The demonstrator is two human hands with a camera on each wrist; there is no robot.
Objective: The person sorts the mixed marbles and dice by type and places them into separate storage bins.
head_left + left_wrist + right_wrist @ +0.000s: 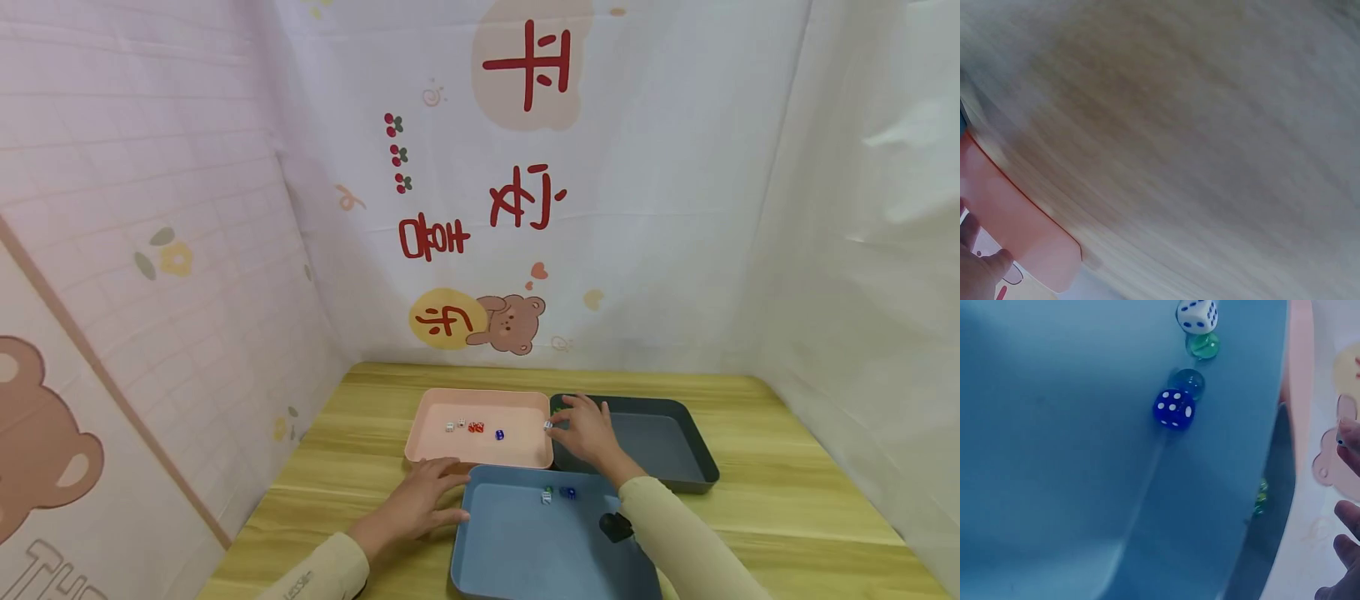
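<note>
My right hand [588, 432] pinches a white die [548, 425] between thumb and fingertip, above where the pink tray [517, 408] and the dark tray [645, 433] meet. Only a sliver of that die shows in the right wrist view. Beside the left rim of the blue tray [525, 550], my left hand [416, 504] has its fingers spread loosely, fingertips at the rim. Inside the blue tray are a white die [1197, 317], a blue die [1174, 410], a green marble [1205, 345] and a clear bluish marble [1189, 383].
Two white dice [450, 427], red dice [476, 427] and a blue die [499, 435] lie in the pink tray. Green marbles [1261, 499] sit in the dark tray's near-left part. Behind the wooden table [330, 433] hangs a printed cloth [645, 208].
</note>
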